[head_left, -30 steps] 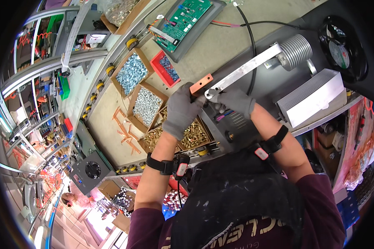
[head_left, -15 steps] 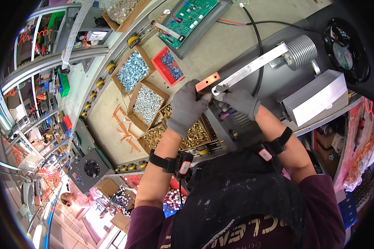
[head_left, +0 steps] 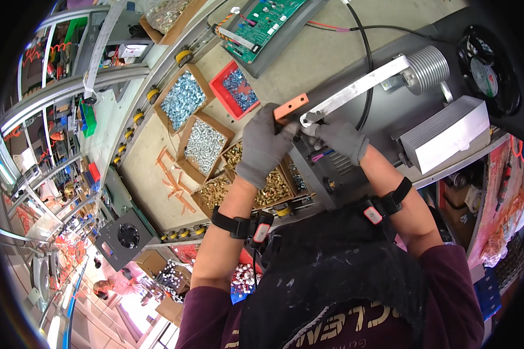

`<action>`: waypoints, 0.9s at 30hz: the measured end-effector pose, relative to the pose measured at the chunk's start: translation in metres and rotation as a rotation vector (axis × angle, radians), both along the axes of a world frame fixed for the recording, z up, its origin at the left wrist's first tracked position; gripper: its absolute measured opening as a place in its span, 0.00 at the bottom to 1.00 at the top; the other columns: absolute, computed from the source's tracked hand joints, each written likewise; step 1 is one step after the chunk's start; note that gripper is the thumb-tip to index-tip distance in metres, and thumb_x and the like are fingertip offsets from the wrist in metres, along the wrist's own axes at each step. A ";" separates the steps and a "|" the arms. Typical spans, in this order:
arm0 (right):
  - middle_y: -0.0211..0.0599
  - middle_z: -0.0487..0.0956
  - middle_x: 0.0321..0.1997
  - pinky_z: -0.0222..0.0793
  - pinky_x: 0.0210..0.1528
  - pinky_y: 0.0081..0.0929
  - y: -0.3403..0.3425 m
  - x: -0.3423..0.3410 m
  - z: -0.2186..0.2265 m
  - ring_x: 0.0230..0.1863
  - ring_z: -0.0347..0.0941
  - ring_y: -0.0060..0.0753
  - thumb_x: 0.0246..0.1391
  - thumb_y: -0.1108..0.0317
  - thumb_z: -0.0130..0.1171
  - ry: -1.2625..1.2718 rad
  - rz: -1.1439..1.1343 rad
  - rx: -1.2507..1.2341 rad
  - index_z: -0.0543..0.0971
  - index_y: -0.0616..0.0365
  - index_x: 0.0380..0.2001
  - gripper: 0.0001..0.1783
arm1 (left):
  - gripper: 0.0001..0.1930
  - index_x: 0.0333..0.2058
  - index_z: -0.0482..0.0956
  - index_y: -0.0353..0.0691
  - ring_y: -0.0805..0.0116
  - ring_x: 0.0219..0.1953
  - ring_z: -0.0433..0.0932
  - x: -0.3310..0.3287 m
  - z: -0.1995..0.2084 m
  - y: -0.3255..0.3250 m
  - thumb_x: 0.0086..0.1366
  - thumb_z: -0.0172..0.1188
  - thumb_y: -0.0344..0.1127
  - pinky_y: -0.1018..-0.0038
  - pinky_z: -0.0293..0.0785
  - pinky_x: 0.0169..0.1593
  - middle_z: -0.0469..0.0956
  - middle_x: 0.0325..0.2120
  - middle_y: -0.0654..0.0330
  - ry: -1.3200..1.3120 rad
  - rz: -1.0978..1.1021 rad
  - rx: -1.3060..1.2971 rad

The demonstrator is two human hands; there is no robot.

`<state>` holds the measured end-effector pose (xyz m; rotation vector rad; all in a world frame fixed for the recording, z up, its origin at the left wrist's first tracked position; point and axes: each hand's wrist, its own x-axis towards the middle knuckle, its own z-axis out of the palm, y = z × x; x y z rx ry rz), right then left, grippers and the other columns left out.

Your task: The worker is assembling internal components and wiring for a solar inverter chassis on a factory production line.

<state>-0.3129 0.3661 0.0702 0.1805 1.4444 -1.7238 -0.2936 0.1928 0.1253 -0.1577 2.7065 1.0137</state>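
Evidently, both gloved hands were at work where the silver bar (head_left: 358, 90) ended, above the dark panel (head_left: 402, 119). The left hand (head_left: 265, 142) was partly curled beside the copper bar (head_left: 290, 107); the right hand (head_left: 340, 138) had its fingers bent in at the silver bar's near end. Fingertips were largely hidden — how firmly either hand had hold of anything could not be told.

Principal risk, in judgement: with little of the contact visible, the copper bar could twist or slip if the left fingers slackened, and a small part fumbled there could drop toward the slots (head_left: 336, 164) in the panel. The black cable (head_left: 367, 52) passed close by the silver bar and might be snagged were that bar to swing.

Orientation: the silver bar's long axis ran from the hands up and rightward, its far end at the coil (head_left: 427, 70). The copper bar lay roughly parallel — just left of that near end, its two holes showing.
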 end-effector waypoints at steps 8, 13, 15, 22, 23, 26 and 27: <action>0.33 0.77 0.22 0.68 0.23 0.22 0.001 -0.005 -0.003 0.21 0.72 0.20 0.58 0.68 0.56 0.023 0.012 0.073 0.82 0.60 0.42 0.11 | 0.18 0.36 0.73 0.36 0.53 0.32 0.80 0.000 -0.006 -0.002 0.55 0.65 0.43 0.65 0.74 0.36 0.77 0.27 0.50 -0.025 0.069 0.198; 0.48 0.81 0.28 0.73 0.35 0.37 0.000 -0.001 -0.018 0.30 0.78 0.47 0.54 0.55 0.60 0.360 0.110 0.418 0.80 0.63 0.41 0.21 | 0.19 0.37 0.74 0.35 0.53 0.32 0.80 0.000 -0.005 0.002 0.56 0.64 0.45 0.65 0.74 0.36 0.77 0.27 0.50 -0.076 0.105 0.218; 0.51 0.80 0.31 0.72 0.39 0.39 -0.009 0.000 -0.024 0.34 0.77 0.53 0.53 0.53 0.61 0.573 0.211 0.635 0.80 0.64 0.40 0.23 | 0.19 0.37 0.74 0.35 0.52 0.32 0.80 0.000 -0.005 0.003 0.57 0.64 0.45 0.65 0.74 0.36 0.77 0.27 0.49 -0.058 0.084 0.181; 0.52 0.80 0.31 0.71 0.39 0.40 0.001 0.004 -0.013 0.33 0.77 0.51 0.54 0.52 0.58 0.000 0.012 0.266 0.80 0.64 0.35 0.22 | 0.18 0.38 0.73 0.35 0.51 0.33 0.79 -0.003 -0.013 0.003 0.57 0.64 0.43 0.63 0.74 0.36 0.77 0.28 0.48 -0.052 0.061 0.216; 0.50 0.80 0.29 0.71 0.37 0.38 0.005 0.002 -0.009 0.32 0.77 0.47 0.54 0.53 0.58 0.057 0.061 0.326 0.80 0.64 0.36 0.21 | 0.16 0.39 0.73 0.35 0.59 0.32 0.79 -0.003 -0.014 0.002 0.58 0.64 0.40 0.68 0.73 0.37 0.78 0.28 0.52 -0.017 0.037 0.205; 0.41 0.79 0.25 0.72 0.32 0.31 0.005 -0.010 -0.006 0.29 0.77 0.33 0.55 0.56 0.58 0.252 0.135 0.477 0.80 0.64 0.38 0.19 | 0.12 0.40 0.73 0.34 0.76 0.31 0.77 -0.004 -0.018 0.004 0.61 0.63 0.34 0.77 0.73 0.37 0.79 0.28 0.60 -0.022 0.003 0.157; 0.38 0.78 0.24 0.72 0.30 0.28 0.005 -0.013 -0.007 0.28 0.76 0.28 0.56 0.58 0.58 0.282 0.157 0.522 0.81 0.63 0.38 0.18 | 0.12 0.40 0.73 0.34 0.76 0.31 0.77 -0.005 -0.018 0.004 0.61 0.63 0.34 0.76 0.73 0.37 0.79 0.28 0.60 -0.027 -0.003 0.155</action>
